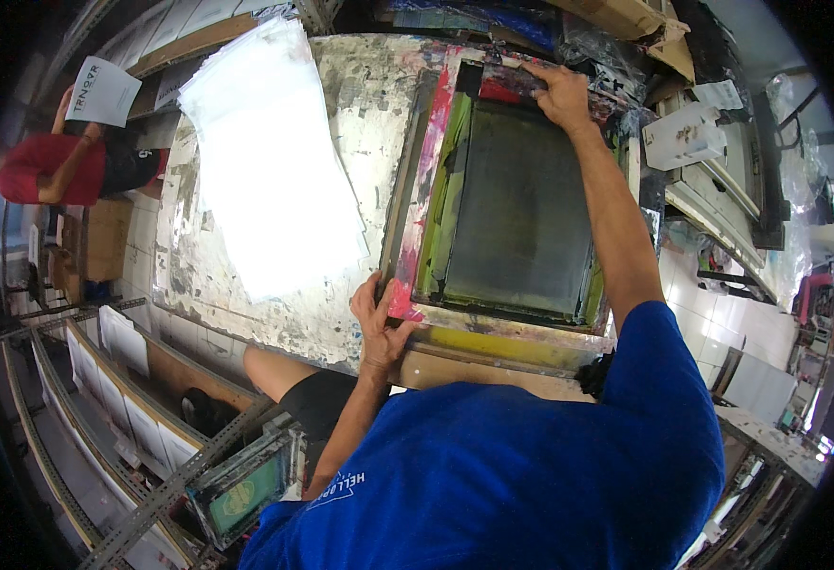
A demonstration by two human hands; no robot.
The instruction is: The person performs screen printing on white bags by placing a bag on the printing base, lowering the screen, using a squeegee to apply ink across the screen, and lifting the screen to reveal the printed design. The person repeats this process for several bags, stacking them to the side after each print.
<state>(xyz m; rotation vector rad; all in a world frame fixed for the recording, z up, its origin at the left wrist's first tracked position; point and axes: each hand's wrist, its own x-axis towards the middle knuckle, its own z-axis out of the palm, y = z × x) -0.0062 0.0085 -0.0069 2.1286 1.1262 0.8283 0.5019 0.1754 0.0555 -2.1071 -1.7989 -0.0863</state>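
A screen printing frame (pixel 434 157), its wooden bars stained pink, red and green, lies on a paint-marked table in front of me. Dark grey mesh (pixel 521 209) fills its middle. My left hand (pixel 379 323) grips the near left corner, thumb on the near side and fingers along the left bar. Across the frame reaches my right arm. My right hand (pixel 564 98) is closed over the far bar, next to red ink smears; its fingertips are partly hidden. Left of the frame lies a fanned stack of white paper sheets (pixel 269 161).
The worn table (pixel 364 114) extends left under the paper. A white plastic container (pixel 685 138) stands at the far right. At the left, a person in a red shirt (pixel 65 166) holds a printed sheet (pixel 103 92). Metal racks with boards (pixel 141 408) fill the lower left.
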